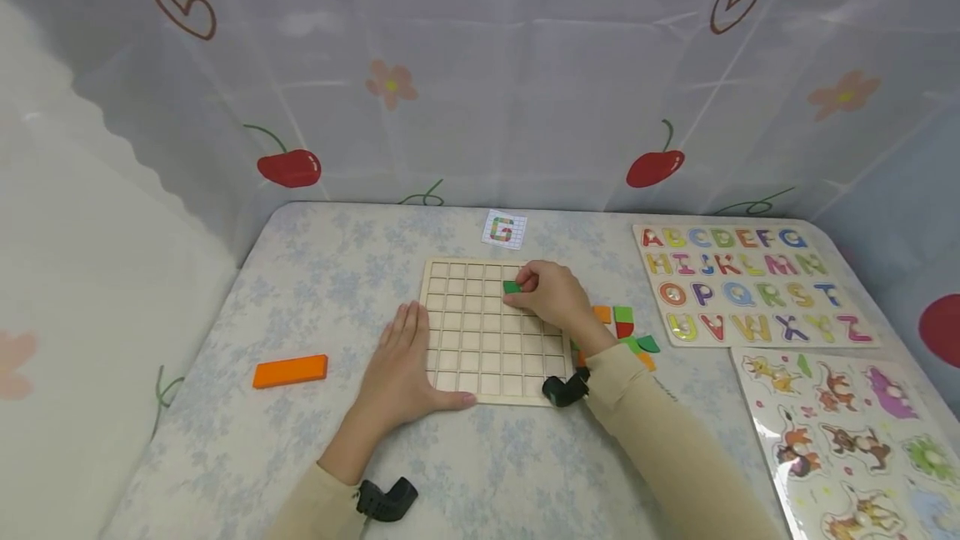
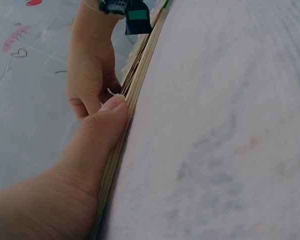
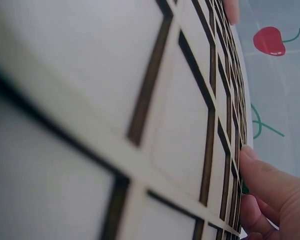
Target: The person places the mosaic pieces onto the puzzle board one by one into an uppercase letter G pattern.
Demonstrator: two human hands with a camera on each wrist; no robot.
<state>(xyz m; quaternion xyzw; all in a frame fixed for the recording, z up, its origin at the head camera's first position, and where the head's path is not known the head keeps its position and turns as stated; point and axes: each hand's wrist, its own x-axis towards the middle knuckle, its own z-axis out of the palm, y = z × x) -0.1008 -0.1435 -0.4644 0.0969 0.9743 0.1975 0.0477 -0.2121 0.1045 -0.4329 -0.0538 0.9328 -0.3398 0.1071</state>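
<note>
A wooden grid board (image 1: 465,341) lies flat on the table, its square cells framed by raised strips. My left hand (image 1: 397,373) rests against its near left corner, fingers straight along the left side and thumb along the near edge. In the left wrist view, the thumb (image 2: 97,135) presses the board's edge (image 2: 122,135). Near the far right part of the grid, my right hand (image 1: 553,297) pinches a small green tile (image 1: 512,287) over a cell. The right wrist view shows the thumb (image 3: 265,175) at the grid, with the tile mostly hidden.
Loose green, red and orange tiles (image 1: 623,315) lie right of the board, partly behind the right forearm. A card with a letter G (image 1: 504,229) lies beyond it. An orange block (image 1: 290,371) is at left. An alphabet puzzle (image 1: 757,283) and an animal puzzle (image 1: 855,448) occupy the right.
</note>
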